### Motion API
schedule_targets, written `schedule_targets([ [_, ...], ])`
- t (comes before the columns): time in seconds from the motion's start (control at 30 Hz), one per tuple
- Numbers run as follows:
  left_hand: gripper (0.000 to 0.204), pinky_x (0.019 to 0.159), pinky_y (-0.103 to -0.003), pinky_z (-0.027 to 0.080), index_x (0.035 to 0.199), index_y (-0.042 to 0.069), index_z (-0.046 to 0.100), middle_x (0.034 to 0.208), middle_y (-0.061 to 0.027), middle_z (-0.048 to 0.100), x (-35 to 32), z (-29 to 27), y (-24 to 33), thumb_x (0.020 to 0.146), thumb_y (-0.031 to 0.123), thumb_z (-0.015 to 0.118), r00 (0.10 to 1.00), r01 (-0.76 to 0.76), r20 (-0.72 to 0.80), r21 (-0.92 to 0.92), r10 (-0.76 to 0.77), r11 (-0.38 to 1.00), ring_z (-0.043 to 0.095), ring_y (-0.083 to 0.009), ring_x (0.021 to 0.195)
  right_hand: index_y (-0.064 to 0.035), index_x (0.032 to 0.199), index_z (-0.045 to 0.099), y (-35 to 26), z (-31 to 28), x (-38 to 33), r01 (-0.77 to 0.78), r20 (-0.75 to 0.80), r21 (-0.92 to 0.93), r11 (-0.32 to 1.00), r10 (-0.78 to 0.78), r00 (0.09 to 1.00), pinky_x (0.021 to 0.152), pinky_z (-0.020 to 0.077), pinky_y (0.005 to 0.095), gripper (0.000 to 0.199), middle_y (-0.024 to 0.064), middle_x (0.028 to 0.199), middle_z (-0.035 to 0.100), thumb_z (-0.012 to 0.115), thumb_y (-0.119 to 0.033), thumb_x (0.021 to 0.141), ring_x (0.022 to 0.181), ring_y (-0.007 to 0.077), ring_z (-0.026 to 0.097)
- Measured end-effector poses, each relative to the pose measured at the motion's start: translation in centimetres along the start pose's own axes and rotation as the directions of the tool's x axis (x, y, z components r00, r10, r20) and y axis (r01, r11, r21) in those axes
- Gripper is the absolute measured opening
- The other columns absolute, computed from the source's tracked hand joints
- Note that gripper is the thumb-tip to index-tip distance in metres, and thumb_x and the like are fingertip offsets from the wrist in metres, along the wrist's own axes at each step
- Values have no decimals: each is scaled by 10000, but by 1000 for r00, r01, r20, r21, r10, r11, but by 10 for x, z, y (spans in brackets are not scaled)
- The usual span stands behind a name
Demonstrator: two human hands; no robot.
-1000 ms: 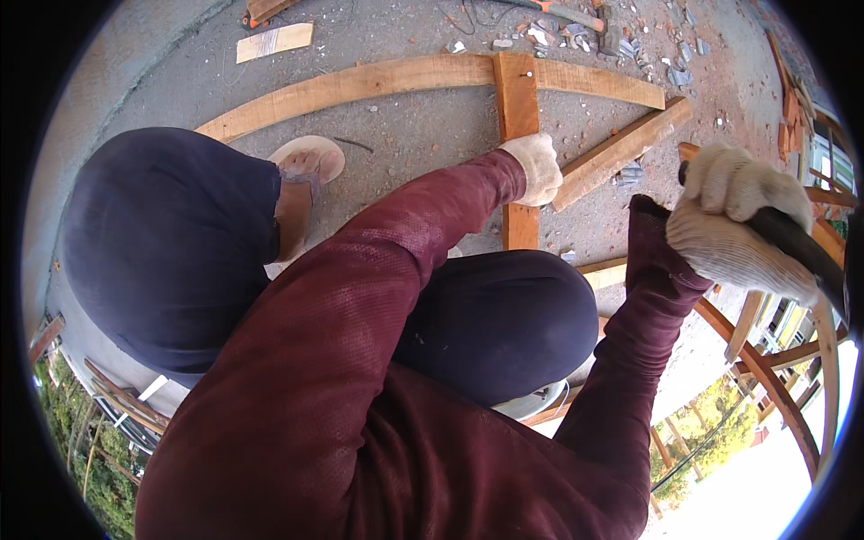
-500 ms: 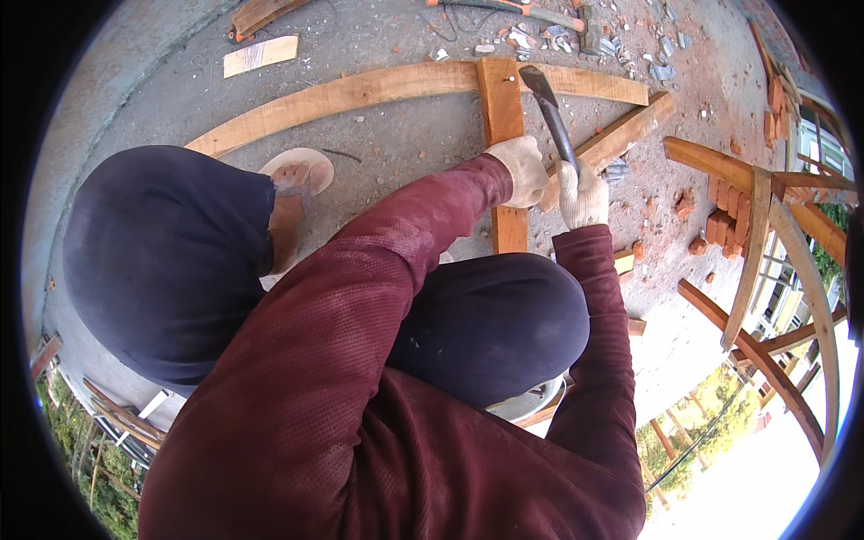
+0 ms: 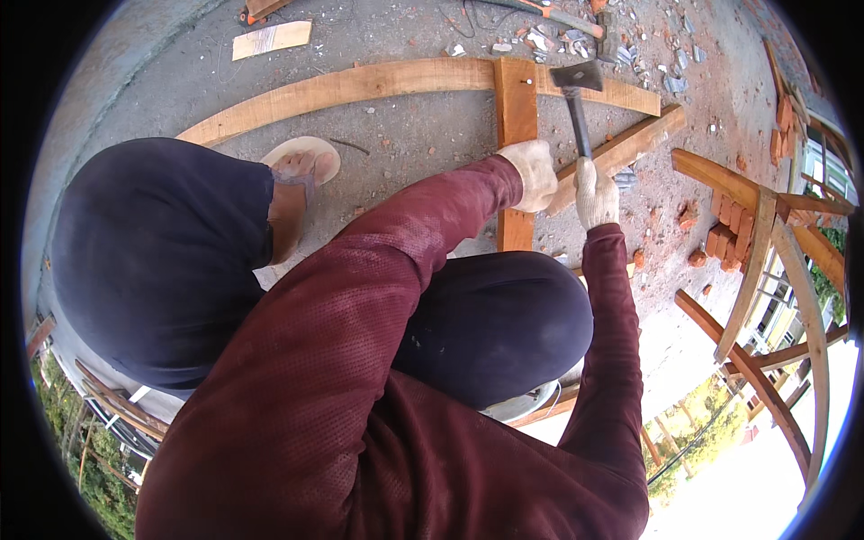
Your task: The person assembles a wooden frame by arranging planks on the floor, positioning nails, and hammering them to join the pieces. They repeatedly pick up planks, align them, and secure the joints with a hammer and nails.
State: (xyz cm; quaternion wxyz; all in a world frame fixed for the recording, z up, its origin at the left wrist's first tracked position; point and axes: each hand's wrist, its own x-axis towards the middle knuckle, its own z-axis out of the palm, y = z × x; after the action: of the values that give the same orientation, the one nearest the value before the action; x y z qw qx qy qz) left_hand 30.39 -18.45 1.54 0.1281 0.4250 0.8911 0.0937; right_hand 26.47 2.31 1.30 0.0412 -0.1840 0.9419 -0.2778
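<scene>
My right hand (image 3: pixel 596 195), in a pale knitted glove, is closed round the dark handle of a hatchet (image 3: pixel 578 79). The hatchet's broad flat head hangs over the right part of a curved wooden strip (image 3: pixel 360 85). A straight wooden board (image 3: pixel 517 117) lies across that strip, with what looks like a nail (image 3: pixel 528 82) standing up where they cross. My gloved left hand (image 3: pixel 531 175) is closed at the board's right edge, gripping it; its fingertips are partly hidden. Beside both hands, a slanting wooden piece (image 3: pixel 625 148) runs from the left hand toward the strip's right end.
A long-handled hammer (image 3: pixel 576 22) lies at the far side among stone chips. A pale wood offcut (image 3: pixel 272 40) rests at the far left. On the right stand stacked red bricks (image 3: pixel 731 225) and curved timber frames (image 3: pixel 751 279). My sandalled foot (image 3: pixel 306 166) is near the strip.
My right hand has shifted slightly right and turned the hatchet, so its head now shows broad side on, further right. My left hand stays at the board; the whole view has shifted slightly.
</scene>
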Motion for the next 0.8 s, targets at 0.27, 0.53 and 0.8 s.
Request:
schedule_targets([
  [0.27,314,784,-419,467,763,184,760,755,-74,750,4,15,-19,939,378,589,988,62,-133,-134,-79,989,719,-263,802,-23,922,644,-85,-62,-12,-275,-92,543,794,381,920,444,298,237,511,-34,578,472,511,-492,1075,475,44,416],
  [0.53,287,791,-414,452,723,234,741,752,6,728,5,4,-17,936,355,592,998,22,-54,-77,-26,997,700,-228,830,18,991,663,-63,-22,-38,-250,-107,378,892,310,945,565,467,366,435,132,670,565,580,-407,1033,585,206,582],
  [0.8,150,895,-463,476,836,135,685,849,-39,694,3,12,-21,803,272,736,870,-152,-491,-172,49,973,666,-256,892,0,1084,652,-51,-35,-27,-285,-18,279,917,302,953,616,533,462,371,254,761,639,612,-364,1023,741,460,694],
])
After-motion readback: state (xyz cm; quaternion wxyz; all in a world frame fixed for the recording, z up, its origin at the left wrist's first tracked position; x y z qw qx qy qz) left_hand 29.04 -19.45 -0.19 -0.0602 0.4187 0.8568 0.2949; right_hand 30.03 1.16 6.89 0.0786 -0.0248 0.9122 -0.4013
